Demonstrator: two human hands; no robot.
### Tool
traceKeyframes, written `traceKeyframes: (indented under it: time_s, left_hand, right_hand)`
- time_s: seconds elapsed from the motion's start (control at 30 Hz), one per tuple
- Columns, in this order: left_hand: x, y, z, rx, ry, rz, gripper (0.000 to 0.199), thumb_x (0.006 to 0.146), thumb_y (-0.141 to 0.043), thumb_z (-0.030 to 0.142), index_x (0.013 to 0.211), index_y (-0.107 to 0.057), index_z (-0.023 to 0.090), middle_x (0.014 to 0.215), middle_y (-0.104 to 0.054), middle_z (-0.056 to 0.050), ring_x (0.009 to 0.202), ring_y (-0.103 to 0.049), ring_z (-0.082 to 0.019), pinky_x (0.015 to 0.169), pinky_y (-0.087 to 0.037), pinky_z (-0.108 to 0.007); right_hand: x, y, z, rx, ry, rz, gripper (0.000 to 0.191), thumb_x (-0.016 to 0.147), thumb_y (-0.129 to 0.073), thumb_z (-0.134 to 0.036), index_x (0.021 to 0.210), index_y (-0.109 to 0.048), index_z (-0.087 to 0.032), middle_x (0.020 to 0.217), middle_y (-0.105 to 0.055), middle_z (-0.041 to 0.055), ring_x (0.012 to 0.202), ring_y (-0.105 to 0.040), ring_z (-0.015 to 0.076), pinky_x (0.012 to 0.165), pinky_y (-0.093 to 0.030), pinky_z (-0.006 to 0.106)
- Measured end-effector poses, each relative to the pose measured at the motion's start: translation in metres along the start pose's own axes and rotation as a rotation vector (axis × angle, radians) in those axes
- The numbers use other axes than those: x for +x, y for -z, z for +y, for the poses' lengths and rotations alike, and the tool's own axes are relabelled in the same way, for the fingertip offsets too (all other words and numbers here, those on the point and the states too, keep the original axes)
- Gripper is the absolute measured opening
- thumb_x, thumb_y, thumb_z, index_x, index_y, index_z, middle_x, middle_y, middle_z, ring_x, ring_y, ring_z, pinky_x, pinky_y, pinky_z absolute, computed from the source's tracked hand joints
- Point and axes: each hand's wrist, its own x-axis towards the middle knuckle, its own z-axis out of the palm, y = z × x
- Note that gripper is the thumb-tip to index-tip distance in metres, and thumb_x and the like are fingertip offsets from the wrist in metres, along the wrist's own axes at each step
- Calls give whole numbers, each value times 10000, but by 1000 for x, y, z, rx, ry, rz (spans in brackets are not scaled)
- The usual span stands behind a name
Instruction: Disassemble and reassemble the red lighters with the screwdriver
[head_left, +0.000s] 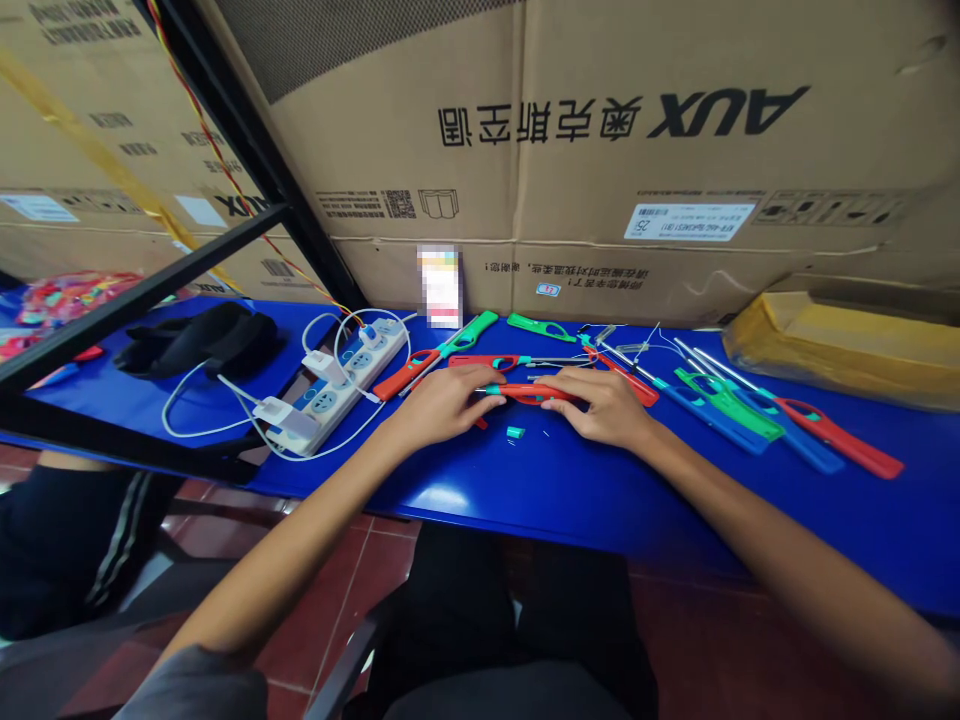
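Note:
Between my hands, just above the blue table (pixel 450 495), lies a red lighter body (pixel 531 392) with teal parts. My left hand (pixel 448 402) pinches its left end near the teal tip. The right end is gripped by the fingers of my right hand (pixel 600 403). Behind them rests another red lighter (pixel 487 361) with a metal tube. A small teal piece (pixel 515 432) sits on the table in front of the held lighter. A red and green pair (pixel 409 375) lies beyond my left hand.
Several blue, green and red lighters (pixel 720 405) lie at the right, before a taped cardboard box (pixel 840 345). At left are a power strip (pixel 337 385) with white cables, a black frame post (pixel 225 130) and a black item (pixel 199 340). A person's leg (pixel 67 540) shows lower left.

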Motion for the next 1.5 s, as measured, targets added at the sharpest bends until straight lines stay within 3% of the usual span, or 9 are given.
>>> traceKeyframes:
  time_s: [0.23,0.57,0.67,0.77,0.9,1.0,1.2,1.37,1.5]
  left_hand:
    - [1,-4,-3,-10,-5,-31,294,1113,-518,372,1176,-731,179,1075,-795,-92,972,-763,-249,868,-562,-373]
    - [10,2,-9,2,3,-69,357,1100,-568,410,1336,-708,183,1272,-770,-142,1138,-738,-285,1003,-568,-444]
    - [2,6,3,120,-30,42,508,1073,-624,462,1505,-588,197,1449,-678,-163,1287,-652,-319,1120,-511,-511]
    - [-10,-3,24,205,5,203,371,1111,-541,370,1416,-628,177,1325,-705,-163,1202,-648,-310,1070,-521,-493]
    - [-18,-30,39,171,-90,-9,334,1102,-548,344,1369,-648,172,1283,-694,-152,1118,-631,-301,999,-547,-470]
    - [-13,-41,34,137,-79,-31,325,1106,-537,330,1367,-655,178,1288,-690,-151,1120,-619,-300,1009,-539,-473]
    - [17,-27,17,34,64,233,281,1095,-528,384,1051,-717,181,1018,-735,-98,971,-652,-261,920,-528,-412]
    - [51,-24,1,-456,374,290,400,1016,-628,549,884,-699,178,799,-745,-45,585,-603,-146,558,-447,-274]
    - [62,-33,-2,-998,429,306,483,930,-695,655,941,-660,173,856,-734,-44,486,-561,-96,368,-332,-216]
  right_hand:
    - [0,-3,1,49,-39,-46,285,1053,-671,-350,1299,-799,-287,1115,-834,56,983,-794,230,867,-640,386]
    - [1,3,8,32,-88,-35,278,1030,-688,-335,1278,-807,-297,1148,-838,58,1043,-791,263,941,-637,456]
    - [1,5,11,19,-124,-26,281,1033,-686,-355,1280,-803,-291,1180,-834,67,1068,-791,275,954,-628,466]
    - [2,5,17,52,-204,-15,290,1003,-719,-351,1274,-802,-288,1234,-826,70,1127,-782,298,1011,-606,499]
    - [5,4,25,175,-329,-49,295,992,-694,-314,1267,-795,-277,1257,-821,69,1152,-774,299,1034,-586,508]
    - [7,2,27,265,-367,-64,294,987,-668,-296,1254,-786,-271,1268,-814,76,1173,-760,298,1041,-569,507]
    - [6,-5,23,537,-573,-94,290,977,-654,-366,1228,-686,-223,974,-769,48,665,-701,175,631,-561,339]
    - [9,-6,21,660,-547,-63,343,939,-716,-435,1223,-654,-253,1085,-707,50,842,-669,183,696,-541,318]
    - [8,-7,12,900,-655,-171,440,945,-747,-424,1330,-605,-266,821,-583,-35,616,-516,120,544,-419,266]
